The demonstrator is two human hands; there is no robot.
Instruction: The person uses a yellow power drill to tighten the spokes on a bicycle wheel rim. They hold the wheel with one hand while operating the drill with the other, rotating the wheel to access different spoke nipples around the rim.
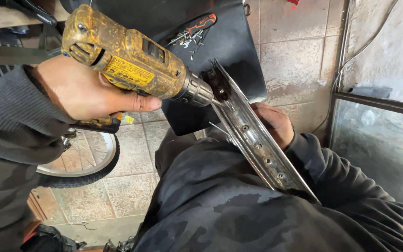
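My left hand grips a worn yellow power drill, with the thumb stretched along its body. The drill's chuck points right and its bit touches the inner channel of a shiny metal wheel rim. The rim stands on edge against my lap and runs from the upper middle down to the right; several spoke holes show along it. My right hand wraps around the rim from behind, just past the drill tip, with the fingers partly hidden.
A black flat panel lies on the tiled floor beyond the rim, carrying an orange-handled screwdriver and several loose spokes. A spoked bicycle wheel with tyre lies at the lower left. A dark-framed glass pane stands at the right.
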